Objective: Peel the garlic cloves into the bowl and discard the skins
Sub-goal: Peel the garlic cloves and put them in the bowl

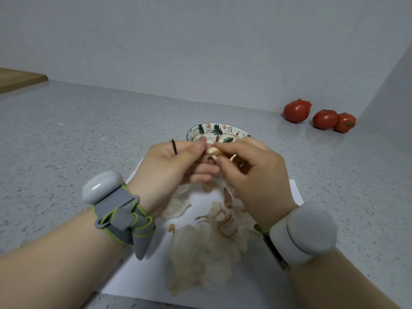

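Note:
A small garlic clove (213,152) sits between my two hands, just in front of the leaf-patterned bowl (217,131). My left hand (178,162) holds the clove between thumb and curled fingers. My right hand (252,168) pinches the clove's skin from the right with thumb and forefinger. Below the hands lies a white sheet of paper (142,270) with a heap of papery garlic skins (207,244) and several unpeeled cloves (227,221). The inside of the bowl is mostly hidden behind my hands.
Three red tomatoes (297,110) lie at the back right by the wall corner. A wooden board (20,79) sits at the far left edge. The speckled grey counter (89,130) stretches to the left. Both wrists carry grey strapped devices.

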Available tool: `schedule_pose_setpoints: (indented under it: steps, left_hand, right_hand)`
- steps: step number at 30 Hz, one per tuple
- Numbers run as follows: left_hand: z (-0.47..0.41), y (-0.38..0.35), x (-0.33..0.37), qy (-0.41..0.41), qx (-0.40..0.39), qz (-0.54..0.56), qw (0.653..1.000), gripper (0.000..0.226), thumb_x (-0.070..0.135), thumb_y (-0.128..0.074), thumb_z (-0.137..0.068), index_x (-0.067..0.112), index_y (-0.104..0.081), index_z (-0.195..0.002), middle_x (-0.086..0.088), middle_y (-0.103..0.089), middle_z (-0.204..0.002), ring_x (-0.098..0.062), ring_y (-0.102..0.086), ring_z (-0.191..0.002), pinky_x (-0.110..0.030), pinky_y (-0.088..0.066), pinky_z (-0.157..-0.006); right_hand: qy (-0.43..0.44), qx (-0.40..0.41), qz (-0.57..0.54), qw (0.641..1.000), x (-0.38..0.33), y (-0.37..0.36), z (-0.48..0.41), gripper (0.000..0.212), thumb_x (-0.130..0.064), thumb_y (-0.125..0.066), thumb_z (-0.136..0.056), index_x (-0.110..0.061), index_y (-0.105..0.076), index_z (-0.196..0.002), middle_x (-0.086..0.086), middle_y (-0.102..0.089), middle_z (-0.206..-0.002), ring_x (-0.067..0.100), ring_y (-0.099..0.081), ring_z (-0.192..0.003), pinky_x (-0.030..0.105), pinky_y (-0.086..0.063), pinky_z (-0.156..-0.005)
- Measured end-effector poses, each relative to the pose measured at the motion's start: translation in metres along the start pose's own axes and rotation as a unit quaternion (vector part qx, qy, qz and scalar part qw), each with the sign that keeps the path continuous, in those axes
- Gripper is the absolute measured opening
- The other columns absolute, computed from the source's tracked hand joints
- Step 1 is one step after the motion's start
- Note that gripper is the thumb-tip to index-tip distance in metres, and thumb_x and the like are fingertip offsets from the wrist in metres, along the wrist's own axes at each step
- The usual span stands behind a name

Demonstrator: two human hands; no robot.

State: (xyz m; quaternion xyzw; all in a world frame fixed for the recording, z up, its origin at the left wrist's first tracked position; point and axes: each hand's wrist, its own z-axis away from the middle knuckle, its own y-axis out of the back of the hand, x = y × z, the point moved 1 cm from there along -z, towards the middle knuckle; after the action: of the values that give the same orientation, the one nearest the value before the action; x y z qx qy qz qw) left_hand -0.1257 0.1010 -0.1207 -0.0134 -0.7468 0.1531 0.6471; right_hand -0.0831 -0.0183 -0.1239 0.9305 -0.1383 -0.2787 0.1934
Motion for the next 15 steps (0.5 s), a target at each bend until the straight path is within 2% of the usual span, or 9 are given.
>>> schedule_pose_setpoints:
  steps: [2,4,8,11,15]
  left_hand:
    - [0.0017,-0.0001,0.0015,-0.024,-0.020,-0.005,0.999,0.012,0.016,-0.053,-0.076,0.016,-0.065,-0.078,0.000,-0.070,-0.058,-0.007,-0.067,-0.056,-0.015,-0.054,-0.055]
    - [0.0043,0.0016,0.0046,-0.060,-0.033,-0.019,0.997,0.018,0.012,-0.056,-0.069,0.019,-0.064,-0.083,0.001,-0.071,-0.060,-0.007,-0.067,-0.058,-0.016,-0.054,-0.058]
    - [0.0071,0.0004,0.0088,-0.127,-0.039,-0.062,0.989,0.023,-0.006,-0.058,-0.069,0.014,-0.066,-0.078,0.005,-0.069,-0.055,-0.006,-0.065,-0.053,-0.013,-0.051,-0.053]
    - [0.0053,0.0022,0.0084,-0.151,-0.016,-0.079,0.985,0.016,0.001,-0.062,-0.062,0.014,-0.067,-0.070,0.007,-0.068,-0.052,-0.006,-0.064,-0.049,-0.013,-0.050,-0.050]
    - [0.0039,0.0029,0.0065,-0.159,0.004,-0.102,0.982,0.012,0.010,-0.065,-0.057,0.014,-0.067,-0.069,0.008,-0.068,-0.052,-0.006,-0.064,-0.049,-0.014,-0.052,-0.052]
  right_hand:
    - [-0.021,0.000,-0.026,0.999,-0.0013,0.0039,-0.0010,0.017,-0.013,-0.063,-0.073,-0.010,-0.072,-0.088,0.002,-0.064,-0.070,0.013,-0.054,-0.069,0.012,-0.042,-0.063]
    - [-0.046,-0.004,-0.068,0.997,-0.0034,0.0060,-0.0014,0.020,-0.011,-0.062,-0.073,-0.012,-0.071,-0.091,-0.003,-0.062,-0.070,0.015,-0.055,-0.069,0.009,-0.043,-0.060]
    - [-0.079,-0.020,-0.138,0.987,-0.0071,0.0067,-0.0001,0.028,-0.013,-0.061,-0.071,-0.022,-0.060,-0.098,-0.010,-0.062,-0.071,0.013,-0.059,-0.067,0.007,-0.045,-0.058]
    - [-0.071,-0.036,-0.133,0.988,-0.0081,0.0062,0.0000,0.024,-0.013,-0.061,-0.073,-0.021,-0.065,-0.096,-0.014,-0.061,-0.070,0.009,-0.058,-0.062,0.008,-0.043,-0.055]
    - [-0.027,-0.008,-0.088,0.996,-0.0080,0.0063,-0.0004,0.015,-0.018,-0.063,-0.074,-0.010,-0.071,-0.084,-0.008,-0.062,-0.078,0.005,-0.059,-0.078,0.008,-0.046,-0.063]
